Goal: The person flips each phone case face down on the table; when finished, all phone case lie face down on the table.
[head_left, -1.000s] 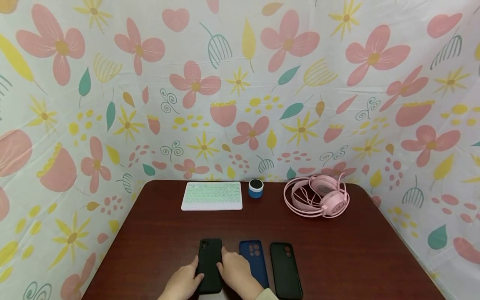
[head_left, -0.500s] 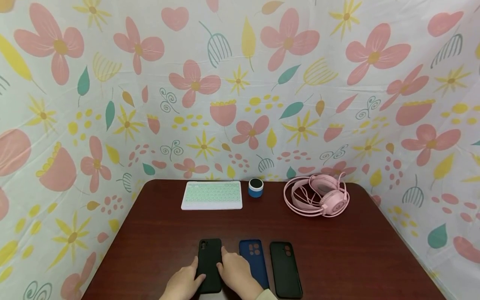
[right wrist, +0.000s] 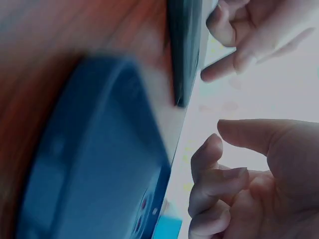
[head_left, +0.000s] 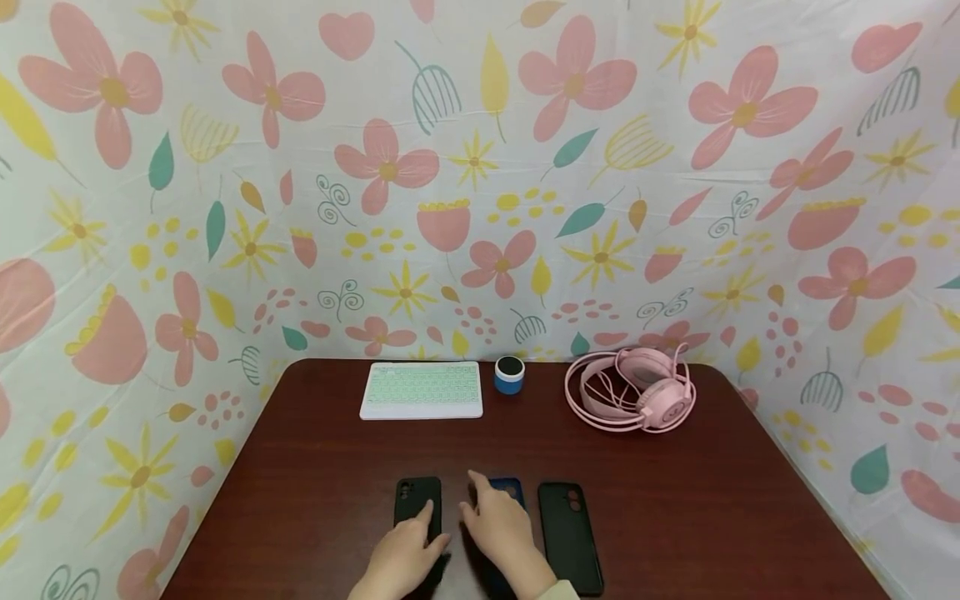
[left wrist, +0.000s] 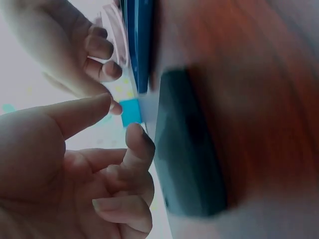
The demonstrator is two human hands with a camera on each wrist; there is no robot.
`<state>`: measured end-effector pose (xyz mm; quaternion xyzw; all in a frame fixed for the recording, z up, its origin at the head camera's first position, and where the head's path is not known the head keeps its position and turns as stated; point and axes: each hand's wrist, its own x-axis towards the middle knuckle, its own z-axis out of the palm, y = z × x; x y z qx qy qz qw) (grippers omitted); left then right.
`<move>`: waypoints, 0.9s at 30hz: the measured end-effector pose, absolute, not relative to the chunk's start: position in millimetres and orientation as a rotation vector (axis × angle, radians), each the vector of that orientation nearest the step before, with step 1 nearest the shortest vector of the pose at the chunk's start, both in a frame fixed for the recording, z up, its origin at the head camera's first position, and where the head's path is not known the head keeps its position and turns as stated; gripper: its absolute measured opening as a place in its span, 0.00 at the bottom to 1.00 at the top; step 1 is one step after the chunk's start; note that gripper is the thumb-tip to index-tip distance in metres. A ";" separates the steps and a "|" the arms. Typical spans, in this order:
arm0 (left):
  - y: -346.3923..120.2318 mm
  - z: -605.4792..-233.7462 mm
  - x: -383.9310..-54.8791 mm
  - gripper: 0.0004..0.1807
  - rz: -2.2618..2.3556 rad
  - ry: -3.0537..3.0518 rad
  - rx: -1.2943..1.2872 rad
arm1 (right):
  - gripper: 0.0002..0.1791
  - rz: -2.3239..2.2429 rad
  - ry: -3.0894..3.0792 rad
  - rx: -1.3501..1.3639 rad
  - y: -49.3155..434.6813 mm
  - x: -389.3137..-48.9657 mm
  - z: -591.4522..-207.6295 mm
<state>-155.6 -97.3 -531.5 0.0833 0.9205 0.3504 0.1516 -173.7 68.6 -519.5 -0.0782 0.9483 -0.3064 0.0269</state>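
A black phone (head_left: pixel 410 505), camera end away from me, lies on the dark wooden table. My left hand (head_left: pixel 399 557) hovers over it, and the left wrist view shows a gap between the loosely curled fingers and the phone (left wrist: pixel 187 154). To its right lies a blue phone case (head_left: pixel 516 490), with camera cutouts, partly covered by my right hand (head_left: pixel 501 525). That hand holds nothing; in the right wrist view its fingers are apart from the blue case (right wrist: pixel 104 159). Farther right lies a black phone case (head_left: pixel 572 542).
Along the table's back edge stand a white keyboard (head_left: pixel 422 392) with green keys, a small blue and white cylinder (head_left: pixel 509 377) with a dark top, and pink headphones (head_left: pixel 663 404) with a coiled cable. A flower-printed cloth (head_left: pixel 450 183) hangs behind and at both sides.
Both hands held the black phone by its sides earlier. Now they have let go: the right has moved right over the blue case, the left has shifted slightly right above the phone.
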 end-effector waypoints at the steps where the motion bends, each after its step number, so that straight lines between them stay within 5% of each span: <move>1: -93.7 -533.4 -155.6 0.37 1.020 2.640 0.254 | 0.29 -0.943 2.942 -0.226 72.2 -175.1 -519.6; 13: -62.8 -536.8 -157.5 0.35 0.911 2.737 0.209 | 0.30 -0.812 3.075 0.103 110.2 -185.6 -530.9; 27: -45.8 -544.3 -163.1 0.34 0.892 2.691 0.250 | 0.26 -0.717 3.053 0.132 131.1 -186.5 -538.8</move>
